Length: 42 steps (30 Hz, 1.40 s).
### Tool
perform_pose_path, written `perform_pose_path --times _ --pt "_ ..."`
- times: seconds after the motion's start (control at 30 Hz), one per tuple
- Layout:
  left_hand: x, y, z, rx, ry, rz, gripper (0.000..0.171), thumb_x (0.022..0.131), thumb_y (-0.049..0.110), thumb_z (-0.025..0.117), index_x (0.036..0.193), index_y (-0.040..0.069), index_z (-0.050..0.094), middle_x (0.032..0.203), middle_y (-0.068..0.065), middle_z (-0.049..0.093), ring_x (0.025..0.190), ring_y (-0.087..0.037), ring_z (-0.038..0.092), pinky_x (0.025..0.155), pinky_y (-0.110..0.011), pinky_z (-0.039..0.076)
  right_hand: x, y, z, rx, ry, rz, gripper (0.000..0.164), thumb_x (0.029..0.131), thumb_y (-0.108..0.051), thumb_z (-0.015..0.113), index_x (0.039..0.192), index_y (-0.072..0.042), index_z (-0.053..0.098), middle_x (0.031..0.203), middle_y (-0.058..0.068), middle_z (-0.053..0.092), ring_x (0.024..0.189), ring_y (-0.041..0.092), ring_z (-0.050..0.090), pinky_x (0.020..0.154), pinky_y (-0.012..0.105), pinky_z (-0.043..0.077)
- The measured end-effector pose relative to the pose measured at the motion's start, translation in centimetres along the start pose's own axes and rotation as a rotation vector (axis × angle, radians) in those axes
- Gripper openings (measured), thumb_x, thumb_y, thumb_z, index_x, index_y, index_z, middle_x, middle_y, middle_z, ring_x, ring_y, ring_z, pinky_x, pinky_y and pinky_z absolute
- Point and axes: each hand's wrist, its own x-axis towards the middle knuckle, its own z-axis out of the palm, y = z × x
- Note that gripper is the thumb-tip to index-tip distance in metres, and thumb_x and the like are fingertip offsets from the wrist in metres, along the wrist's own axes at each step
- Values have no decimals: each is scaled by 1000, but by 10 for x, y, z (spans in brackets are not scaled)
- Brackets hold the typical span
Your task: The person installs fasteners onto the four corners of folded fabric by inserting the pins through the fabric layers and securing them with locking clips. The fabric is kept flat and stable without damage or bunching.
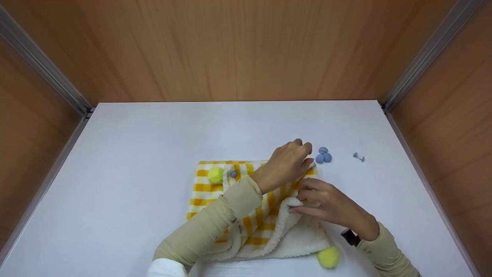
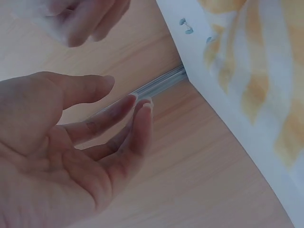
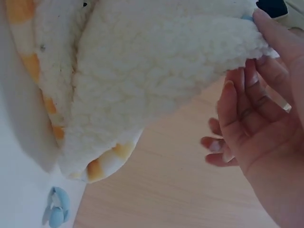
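A small blanket [image 1: 207, 200], yellow-and-white striped with a white fleece back, lies on the table, its near right part folded over. My right hand [image 1: 326, 202] pinches the edge of the fleece [image 3: 156, 71] between thumb and fingertips, lifting it; a bit of blue shows by the thumb. Over the blanket's far right corner, my left hand [image 1: 288, 163] hovers with fingers loosely bent. Its thumb and fingertips stand apart with nothing between them in the left wrist view. A small round blue piece [image 1: 233, 174] sits on the blanket near its far left corner.
Several round blue pieces [image 1: 320, 158] are grouped beyond the blanket's far right corner. Farther right lies a clear-stemmed piece with blue ends [image 1: 359, 157]. Yellow pom-poms [image 1: 328, 257] sit at blanket corners. Wooden panels [image 1: 238, 50] wall the white table at the back and sides.
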Motion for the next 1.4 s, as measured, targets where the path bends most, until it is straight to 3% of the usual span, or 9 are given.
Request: perform_pose_path --times 0.13,0.4,0.63,0.8,1.0,1.17,1.4 --pt "16 0 11 -12 -46 -26 12 94 18 59 92 6 60 78 -5 53 63 -14 47 51 -19 39 -2 -3 -1 42 -45 8 22 74 -18 81 78 -17 60 85 -4 53 73 7 48 67 12 38" --pt "45 -4 38 -5 -162 -54 18 96 20 57 106 7 61 89 -3 54 74 -13 48 61 -20 43 -2 -7 0 63 -119 28 22 77 -21 79 75 -19 58 80 -4 49 67 6 46 63 10 38" --pt "63 -8 65 -34 -240 -128 22 95 20 57 115 9 60 97 0 56 81 -13 48 71 -21 43 -2 -12 0 75 -190 91 18 81 -26 76 74 -20 61 81 -7 51 69 4 48 63 11 41" --pt "77 -6 82 22 -242 -161 24 94 15 57 118 12 61 104 -1 60 86 -12 53 76 -23 46 -3 -15 -1 75 -225 103 16 82 -28 75 75 -21 62 80 -8 52 70 3 47 65 10 39" --pt "84 -6 100 92 -233 -194 20 95 12 57 113 13 64 100 -1 65 80 -10 57 72 -23 50 -3 -17 -1 82 -247 114 15 83 -28 73 76 -19 64 77 -5 53 68 5 47 64 11 39" --pt "85 -4 106 166 -233 -184 18 94 12 58 111 15 64 98 0 64 78 -10 56 72 -23 51 -4 -17 -1 84 -254 127 15 83 -30 73 76 -21 63 78 -5 53 68 5 46 64 10 37" --pt "86 -6 111 155 -204 -170 18 94 10 58 110 16 65 97 1 65 75 -9 52 70 -23 49 -4 -14 1 94 -261 108 14 83 -30 73 77 -22 63 78 -7 52 68 3 45 64 8 36"
